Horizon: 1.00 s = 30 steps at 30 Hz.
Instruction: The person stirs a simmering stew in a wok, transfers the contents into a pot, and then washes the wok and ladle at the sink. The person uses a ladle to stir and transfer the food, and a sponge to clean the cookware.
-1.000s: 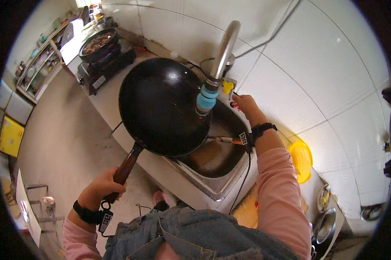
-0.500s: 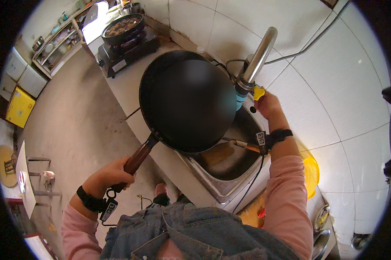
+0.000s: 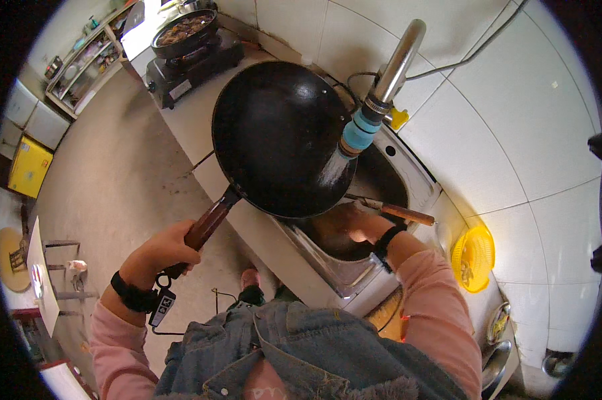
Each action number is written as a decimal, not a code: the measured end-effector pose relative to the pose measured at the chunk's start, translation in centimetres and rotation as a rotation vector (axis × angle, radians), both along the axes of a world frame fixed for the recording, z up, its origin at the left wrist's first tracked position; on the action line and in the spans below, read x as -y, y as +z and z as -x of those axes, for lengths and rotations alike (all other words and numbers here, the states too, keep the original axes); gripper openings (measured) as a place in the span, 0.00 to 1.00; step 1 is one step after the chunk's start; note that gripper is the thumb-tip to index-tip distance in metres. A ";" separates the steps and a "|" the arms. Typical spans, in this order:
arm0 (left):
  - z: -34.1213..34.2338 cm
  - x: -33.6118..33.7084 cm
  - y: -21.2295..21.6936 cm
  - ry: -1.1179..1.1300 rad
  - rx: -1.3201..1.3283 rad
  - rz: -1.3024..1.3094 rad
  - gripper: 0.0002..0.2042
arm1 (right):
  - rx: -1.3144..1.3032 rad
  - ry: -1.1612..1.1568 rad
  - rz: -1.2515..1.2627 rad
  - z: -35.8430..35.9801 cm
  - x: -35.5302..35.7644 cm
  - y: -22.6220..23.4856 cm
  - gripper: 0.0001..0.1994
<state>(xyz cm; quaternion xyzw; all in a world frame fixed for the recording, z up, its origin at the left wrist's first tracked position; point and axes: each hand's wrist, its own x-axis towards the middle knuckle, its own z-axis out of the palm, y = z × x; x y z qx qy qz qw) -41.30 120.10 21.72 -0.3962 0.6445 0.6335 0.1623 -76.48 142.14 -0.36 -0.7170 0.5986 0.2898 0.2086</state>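
Observation:
My left hand (image 3: 171, 245) is closed round the brown handle of a black wok (image 3: 274, 137). The wok is tilted over the sink (image 3: 364, 273), its inside facing up. Water runs from a blue tap nozzle (image 3: 359, 133) onto the wok's right inner side. Below the wok rim, my right hand (image 3: 371, 227) reaches into the sink beside a flat brown thing (image 3: 324, 227) whose kind I cannot make out. Its fingers are partly hidden and blurred. A tool with a wooden handle (image 3: 407, 213) lies across the sink just beyond this hand.
A portable stove (image 3: 194, 70) on the counter at the far left carries a pan of food (image 3: 186, 32). The metal tap pipe (image 3: 402, 57) rises behind the sink, near a yellow valve handle (image 3: 399, 119). A yellow basket (image 3: 474, 259) stands at the right.
My right hand has left the yellow tap handle and come down into the sink. Water now visibly runs into the wok, which has shifted slightly up in view.

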 end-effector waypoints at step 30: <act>-0.1 0.5 0.2 -0.037 -0.019 -0.010 0.16 | 0.361 -0.699 0.591 -5.0 9.0 11.1 0.23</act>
